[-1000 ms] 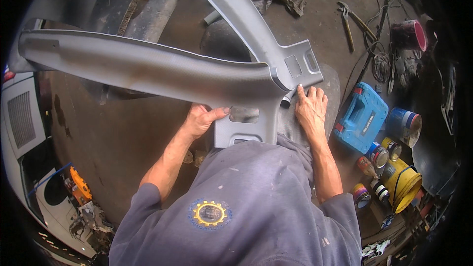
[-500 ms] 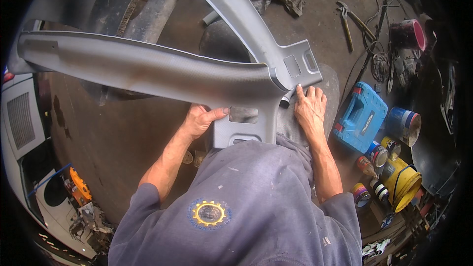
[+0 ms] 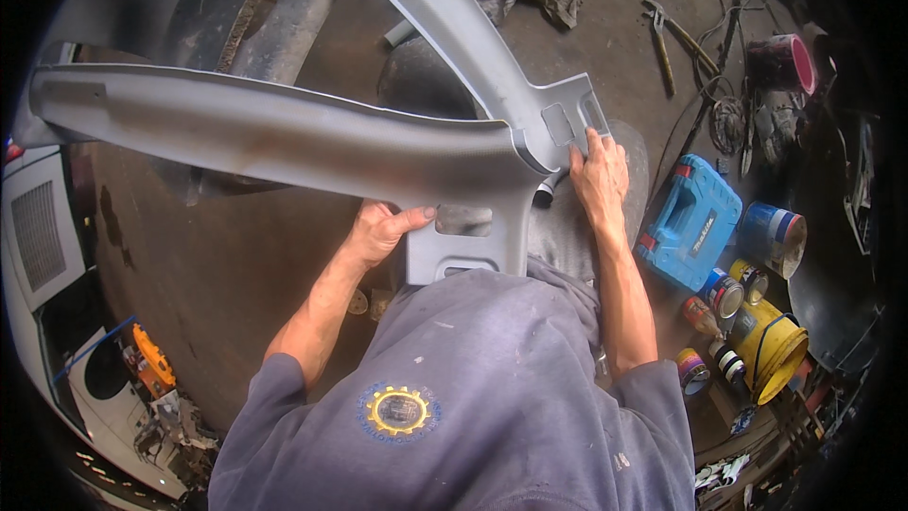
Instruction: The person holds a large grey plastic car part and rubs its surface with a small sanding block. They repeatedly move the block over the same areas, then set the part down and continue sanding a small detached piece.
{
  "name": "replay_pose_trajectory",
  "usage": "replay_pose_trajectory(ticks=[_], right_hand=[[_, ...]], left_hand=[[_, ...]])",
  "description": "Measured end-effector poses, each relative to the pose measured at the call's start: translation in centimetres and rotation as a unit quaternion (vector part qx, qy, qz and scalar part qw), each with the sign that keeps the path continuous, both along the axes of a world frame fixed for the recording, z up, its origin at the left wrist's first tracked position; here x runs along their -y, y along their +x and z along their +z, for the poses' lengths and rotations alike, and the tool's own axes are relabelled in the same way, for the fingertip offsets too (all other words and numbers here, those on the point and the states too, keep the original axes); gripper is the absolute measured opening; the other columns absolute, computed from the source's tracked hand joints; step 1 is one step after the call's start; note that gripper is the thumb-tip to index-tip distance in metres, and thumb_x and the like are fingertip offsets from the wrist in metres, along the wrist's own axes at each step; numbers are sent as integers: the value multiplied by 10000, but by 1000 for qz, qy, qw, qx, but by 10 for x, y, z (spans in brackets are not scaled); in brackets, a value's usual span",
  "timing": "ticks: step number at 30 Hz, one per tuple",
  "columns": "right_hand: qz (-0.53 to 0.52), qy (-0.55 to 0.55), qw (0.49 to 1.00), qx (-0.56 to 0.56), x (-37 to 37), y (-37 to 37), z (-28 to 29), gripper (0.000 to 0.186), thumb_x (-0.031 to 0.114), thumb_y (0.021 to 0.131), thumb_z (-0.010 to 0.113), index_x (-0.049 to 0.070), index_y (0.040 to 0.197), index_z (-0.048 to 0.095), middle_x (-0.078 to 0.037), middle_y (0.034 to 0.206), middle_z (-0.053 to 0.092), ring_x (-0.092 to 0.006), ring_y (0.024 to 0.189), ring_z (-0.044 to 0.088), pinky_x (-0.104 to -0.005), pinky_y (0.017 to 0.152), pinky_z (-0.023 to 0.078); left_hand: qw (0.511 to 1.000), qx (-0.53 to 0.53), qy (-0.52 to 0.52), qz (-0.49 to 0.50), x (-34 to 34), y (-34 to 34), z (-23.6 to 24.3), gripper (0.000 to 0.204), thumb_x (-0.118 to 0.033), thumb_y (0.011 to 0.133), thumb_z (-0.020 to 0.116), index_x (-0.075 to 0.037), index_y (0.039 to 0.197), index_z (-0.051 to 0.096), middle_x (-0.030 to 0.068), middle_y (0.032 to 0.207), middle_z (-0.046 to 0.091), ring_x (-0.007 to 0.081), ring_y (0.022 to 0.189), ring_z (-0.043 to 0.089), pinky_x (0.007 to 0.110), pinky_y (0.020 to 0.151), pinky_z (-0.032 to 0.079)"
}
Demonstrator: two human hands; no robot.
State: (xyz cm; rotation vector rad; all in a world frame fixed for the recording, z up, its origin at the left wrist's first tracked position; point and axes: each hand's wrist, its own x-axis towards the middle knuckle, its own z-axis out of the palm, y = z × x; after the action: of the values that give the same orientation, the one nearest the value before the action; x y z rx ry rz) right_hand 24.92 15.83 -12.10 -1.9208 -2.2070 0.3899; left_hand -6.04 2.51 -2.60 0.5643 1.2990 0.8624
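A long, curved grey trim panel [image 3: 284, 123] lies across my lap, its wide bracket end with two cut-outs against my shirt. My left hand [image 3: 383, 232] is closed on that bracket's left edge, thumb over the front face. A second grey curved panel [image 3: 445, 47] runs behind it from the top, ending in a similar bracket over my right leg. My right hand [image 3: 596, 180] grips this second bracket's lower edge with bent fingers, the fingertips beside its cut-outs.
At right lie a blue plastic case [image 3: 690, 218], paint cans [image 3: 771, 237], a yellow bucket [image 3: 766, 360], pliers [image 3: 662, 47], cables and a pink-rimmed pot [image 3: 780, 64]. Dark curved parts [image 3: 199, 19] lie at upper left; a white vented panel [image 3: 38, 218] stands at far left.
My right hand has moved up onto the second panel's bracket, its fingers now higher over the edge. Both panels have shifted very slightly left. My left hand keeps its grip.
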Motion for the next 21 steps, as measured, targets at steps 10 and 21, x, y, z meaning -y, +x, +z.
replay_pose_trajectory(ticks=[10, 21], right_hand=[[-17, -41, 998, -49, -11, -24, -3, 351, 241, 812, 741, 40, 1081, 639, -164, 1057, 620, -364, 1004, 629, -470, 837, 526], [-139, -96, 946, -278, -19, -4, -5, 179, 153, 877, 681, 22, 999, 673, -145, 906, 722, -262, 853, 696, -378, 790, 526]], left_hand=[[1000, -8, 25, -2, 0, 1, 0, 258, -105, 831, 762, -42, 1069, 687, 37, 980, 689, 156, 967, 621, 318, 902, 477], [1000, -1, 6, 3, 2, 0, -2, 295, -118, 827, 776, -40, 1096, 681, 50, 1030, 686, 168, 991, 618, 323, 918, 471]])
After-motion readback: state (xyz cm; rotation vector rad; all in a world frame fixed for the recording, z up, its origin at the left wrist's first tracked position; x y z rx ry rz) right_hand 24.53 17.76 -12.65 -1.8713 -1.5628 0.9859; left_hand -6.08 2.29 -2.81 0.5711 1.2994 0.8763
